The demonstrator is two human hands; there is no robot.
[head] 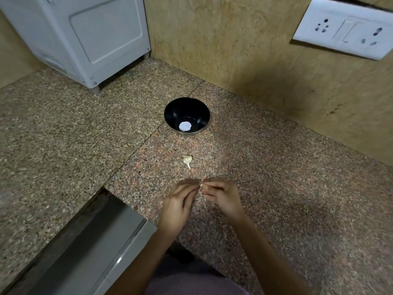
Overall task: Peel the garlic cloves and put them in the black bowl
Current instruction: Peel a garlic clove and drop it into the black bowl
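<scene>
Bowl at frame centre held a white round disc on its bottom. Below it on the counter lay a garlic piece, apart from the bowl. Lower centre: left hand and right hand met fingertip to fingertip, both pinching a small clove between them, with the left fingers blurred.

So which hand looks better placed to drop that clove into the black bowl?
Probably the right hand: it pinches the garlic clove, while the blurred left hand seems only to pick at it. The black bowl sits straight ahead, reachable by either.
</scene>
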